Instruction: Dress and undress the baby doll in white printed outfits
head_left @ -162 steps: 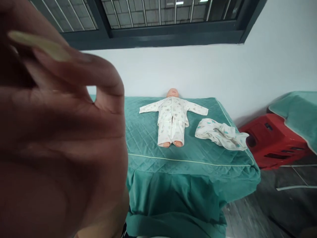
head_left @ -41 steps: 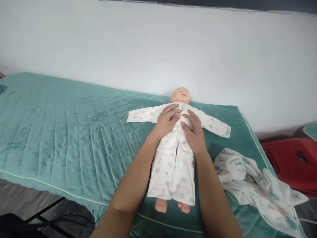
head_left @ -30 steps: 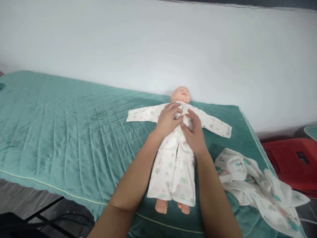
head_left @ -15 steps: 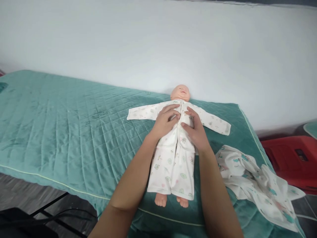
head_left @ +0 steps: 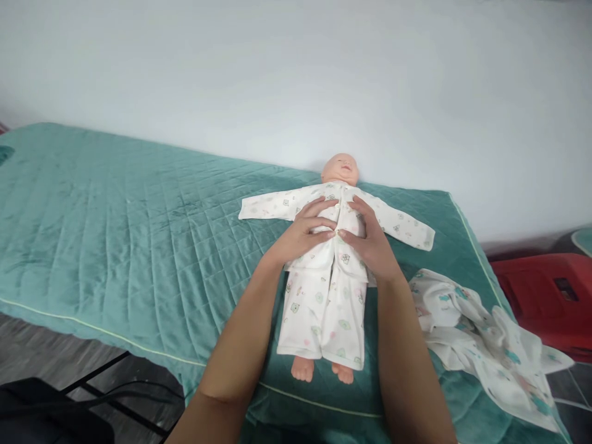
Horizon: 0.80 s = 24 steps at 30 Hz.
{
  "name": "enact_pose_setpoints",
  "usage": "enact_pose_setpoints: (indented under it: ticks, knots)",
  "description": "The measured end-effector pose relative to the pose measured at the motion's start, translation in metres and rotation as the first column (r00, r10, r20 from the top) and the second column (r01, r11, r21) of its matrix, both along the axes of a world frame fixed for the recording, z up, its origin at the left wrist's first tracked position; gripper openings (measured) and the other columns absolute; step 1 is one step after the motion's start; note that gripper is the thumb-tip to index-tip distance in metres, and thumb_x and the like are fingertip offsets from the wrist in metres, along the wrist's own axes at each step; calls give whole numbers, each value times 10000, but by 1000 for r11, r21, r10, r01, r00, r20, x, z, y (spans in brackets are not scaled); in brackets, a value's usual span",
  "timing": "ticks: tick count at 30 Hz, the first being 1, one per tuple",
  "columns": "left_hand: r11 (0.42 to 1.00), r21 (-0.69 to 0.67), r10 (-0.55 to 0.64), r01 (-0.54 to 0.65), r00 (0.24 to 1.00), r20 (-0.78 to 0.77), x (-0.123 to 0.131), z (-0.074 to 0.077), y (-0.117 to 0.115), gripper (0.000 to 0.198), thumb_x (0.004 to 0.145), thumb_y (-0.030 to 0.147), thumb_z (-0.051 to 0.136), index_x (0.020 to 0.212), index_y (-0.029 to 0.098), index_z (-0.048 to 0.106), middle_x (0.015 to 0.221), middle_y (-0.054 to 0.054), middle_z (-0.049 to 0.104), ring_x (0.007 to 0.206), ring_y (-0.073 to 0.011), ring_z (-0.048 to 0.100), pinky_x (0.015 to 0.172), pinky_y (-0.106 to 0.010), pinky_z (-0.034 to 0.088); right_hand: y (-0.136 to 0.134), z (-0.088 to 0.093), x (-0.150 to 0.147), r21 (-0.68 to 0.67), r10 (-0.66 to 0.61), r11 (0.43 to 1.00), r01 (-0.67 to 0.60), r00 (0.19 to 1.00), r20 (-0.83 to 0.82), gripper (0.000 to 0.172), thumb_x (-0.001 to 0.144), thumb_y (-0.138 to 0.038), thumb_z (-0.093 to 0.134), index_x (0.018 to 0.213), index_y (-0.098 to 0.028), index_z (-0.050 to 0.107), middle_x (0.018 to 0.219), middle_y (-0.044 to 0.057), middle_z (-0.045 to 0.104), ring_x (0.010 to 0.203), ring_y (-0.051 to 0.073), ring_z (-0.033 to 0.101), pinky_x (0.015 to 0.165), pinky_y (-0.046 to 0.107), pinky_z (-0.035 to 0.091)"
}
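Observation:
A baby doll point(head_left: 341, 168) lies on its back, its head by the wall. It wears a white, printed long-sleeved shirt point(head_left: 268, 205) and matching trousers point(head_left: 303, 320), and its bare feet show below. My left hand point(head_left: 309, 229) rests on the left of the shirt front, fingers spread, thumb and fingertips by the front opening. On the other side my right hand point(head_left: 371, 237) lies with fingers apart, its thumb close to the left thumb at a small button. A higher button point(head_left: 338, 205) shows between the hands. Cloth under the fingertips is partly hidden.
The doll lies on a green quilted cover point(head_left: 139, 246) over a table or bed against a white wall point(head_left: 277, 74). A crumpled white printed cloth point(head_left: 485, 345) lies at the right edge. Beyond it stands a red plastic object point(head_left: 546, 302). Black metal legs point(head_left: 106, 370) show at lower left.
My hands stay on the shirt front; the left has flattened slightly and both thumbs are now closer together at the button. The view has shifted a little.

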State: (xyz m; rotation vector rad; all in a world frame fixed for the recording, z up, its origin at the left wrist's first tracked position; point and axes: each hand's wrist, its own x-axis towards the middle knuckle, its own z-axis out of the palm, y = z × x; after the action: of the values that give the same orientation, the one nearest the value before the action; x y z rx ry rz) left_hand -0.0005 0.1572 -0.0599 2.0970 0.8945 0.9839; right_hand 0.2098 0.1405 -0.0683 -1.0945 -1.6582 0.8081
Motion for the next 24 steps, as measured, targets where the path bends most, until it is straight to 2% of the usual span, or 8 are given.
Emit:
enact_pose_setpoints:
  ticks: [7,14,20,24]
  knots:
    - [1000,13,15,-15,1000,23,3,-3,0,133,918,351,662,1011,279,723,1578,-1,461,1551,-232,254,1275,-494,231,0,0,-3,12,-36,999,36,999,3,595,831,-517,746,1348,-321,527,1611,60,374,1517,249,312,1265,511,231]
    - [990,68,123,-123,992,10,13,2,-5,66,873,310,707,917,262,697,1517,-15,532,1510,-244,327,1250,-500,280,0,-2,-3,47,-45,998,44,999,29,582,851,-516,723,1357,-317,514,1609,71,373,1515,237,314,1261,507,244]
    - [968,147,209,-205,978,-14,21,0,-6,81,874,267,672,800,248,643,1461,-11,581,1450,-236,409,1215,-478,335,0,0,-5,48,-47,998,48,999,-26,451,909,-551,631,1290,-323,556,1577,52,426,1503,232,344,1260,504,249]
    - [959,200,208,-202,978,-13,22,0,-6,63,905,270,632,893,269,694,1460,-17,580,1435,-224,432,1213,-467,333,-1,1,-11,12,-92,995,94,990,-111,366,905,-528,639,1181,-294,584,1546,55,463,1479,221,381,1246,479,279]
